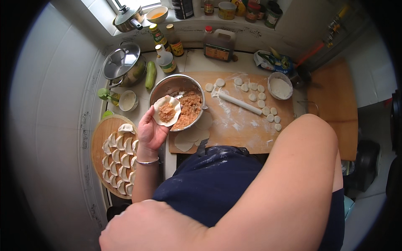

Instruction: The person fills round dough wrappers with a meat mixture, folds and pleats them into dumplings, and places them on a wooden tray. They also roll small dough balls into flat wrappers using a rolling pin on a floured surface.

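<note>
My left hand holds a round dumpling wrapper on its fingers, thumb at the edge, with a mound of minced filling in its middle. Behind and to the right of it stands a steel mixing bowl with more minced filling; a spoon lies partly seen inside. My right hand is raised close to the camera at the bottom, back side showing, fingers hidden. Rolled wrappers lie against the bowl's near side. On the left, folded dumplings sit in rows on a round wooden board.
A floured wooden pastry board bears a white rolling pin, several dough discs and a flour bowl. Behind stand a lidded pot, a green squash, sauce bottles and a large jug. A tiled wall bounds the left.
</note>
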Demonstrator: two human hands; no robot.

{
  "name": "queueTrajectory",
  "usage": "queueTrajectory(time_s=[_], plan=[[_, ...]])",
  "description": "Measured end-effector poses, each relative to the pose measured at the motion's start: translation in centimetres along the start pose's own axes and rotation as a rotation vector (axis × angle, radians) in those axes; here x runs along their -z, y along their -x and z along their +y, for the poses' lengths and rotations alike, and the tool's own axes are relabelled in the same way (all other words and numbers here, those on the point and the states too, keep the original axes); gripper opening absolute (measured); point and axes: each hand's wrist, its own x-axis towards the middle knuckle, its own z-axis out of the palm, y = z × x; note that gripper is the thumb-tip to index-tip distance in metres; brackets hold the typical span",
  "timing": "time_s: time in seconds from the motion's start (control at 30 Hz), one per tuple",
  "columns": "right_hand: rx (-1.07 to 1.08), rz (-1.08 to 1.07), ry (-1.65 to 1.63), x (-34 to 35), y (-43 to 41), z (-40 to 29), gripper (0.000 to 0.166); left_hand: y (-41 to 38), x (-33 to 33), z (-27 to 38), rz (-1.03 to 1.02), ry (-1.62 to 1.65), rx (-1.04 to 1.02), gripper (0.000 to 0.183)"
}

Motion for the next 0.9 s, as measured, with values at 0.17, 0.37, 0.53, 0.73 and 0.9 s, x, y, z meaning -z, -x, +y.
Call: queueTrajectory(time_s=[0.17,0.37,0.53,0.73,0.9], plan=[[-0.009,0.017,0.009,-0.1,0.5,-0.2,0.024,0.7,-0.1,0.7,0.028,-0.011,-0.016,0.050],[0.015,0.019,0.023,-0.2,-0.9,1.1,0.028,0.4,-1.4,0.5,-0.039,-0.040,-0.013,0.051],[-0.021,0.033,0.056,1.2,1.8,0.8,0.032,0.4,-2.1,0.5,-0.032,-0.033,-0.013,0.050],[-0.041,0.215,0.153,4.8,5.8,3.1,0.036,2.3,-4.6,1.2,-0.115,-0.077,0.017,0.050],[-0.147,0.441,0.490,4.3,10.1,9.9,0.039,3.8,-6.5,0.4,-0.263,0.096,0.056,0.052]])
